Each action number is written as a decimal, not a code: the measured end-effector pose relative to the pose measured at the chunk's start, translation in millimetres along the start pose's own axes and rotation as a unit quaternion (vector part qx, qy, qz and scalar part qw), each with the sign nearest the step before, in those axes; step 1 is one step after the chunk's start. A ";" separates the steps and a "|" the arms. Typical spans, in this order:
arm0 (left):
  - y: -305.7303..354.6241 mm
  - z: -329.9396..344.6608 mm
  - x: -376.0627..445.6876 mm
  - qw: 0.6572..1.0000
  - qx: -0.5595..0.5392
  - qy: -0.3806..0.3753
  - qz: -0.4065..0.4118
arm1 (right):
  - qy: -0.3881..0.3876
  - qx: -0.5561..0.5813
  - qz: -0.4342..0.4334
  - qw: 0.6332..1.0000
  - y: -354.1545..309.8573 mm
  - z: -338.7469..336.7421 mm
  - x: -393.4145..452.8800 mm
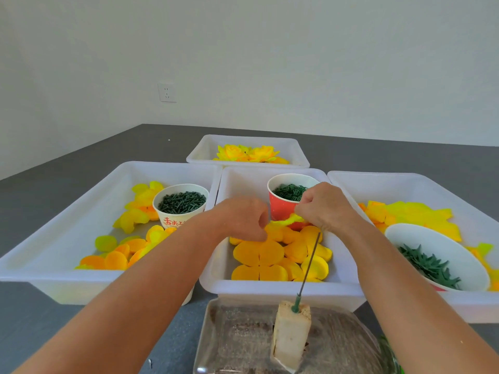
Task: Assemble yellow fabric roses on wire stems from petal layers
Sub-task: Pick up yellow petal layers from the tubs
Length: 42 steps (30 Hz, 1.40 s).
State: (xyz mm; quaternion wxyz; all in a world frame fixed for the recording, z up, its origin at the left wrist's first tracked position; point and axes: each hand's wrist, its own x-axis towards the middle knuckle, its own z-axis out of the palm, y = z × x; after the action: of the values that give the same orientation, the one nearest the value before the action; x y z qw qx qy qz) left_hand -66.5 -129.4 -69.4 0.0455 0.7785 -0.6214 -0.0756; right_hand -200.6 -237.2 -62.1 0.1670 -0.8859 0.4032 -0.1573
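Yellow petal layer (287, 220) between hands.

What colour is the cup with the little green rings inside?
Red cup, white inside; head view.

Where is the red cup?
In the head view, the red cup stands at the back of the middle tray, partly hidden behind the right hand.

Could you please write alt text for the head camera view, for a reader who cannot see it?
Two hands, left hand and right hand, work a yellow petal layer at the top of a wire stem standing in a foam block. Behind them sit white trays of yellow petals, cups of green parts and finished roses.
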 end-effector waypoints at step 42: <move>-6.0 -17.5 -5.9 0.924 -0.305 0.230 -0.003 | -0.062 0.305 -0.034 0.950 -8.2 2.2 -7.6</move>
State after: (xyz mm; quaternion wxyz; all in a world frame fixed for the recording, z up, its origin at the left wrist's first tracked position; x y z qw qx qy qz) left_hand -59.0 -122.7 -52.8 0.4225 0.7247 -0.5384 -0.0803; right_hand -199.0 -225.9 -61.7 0.4483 -0.8139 0.2946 -0.2231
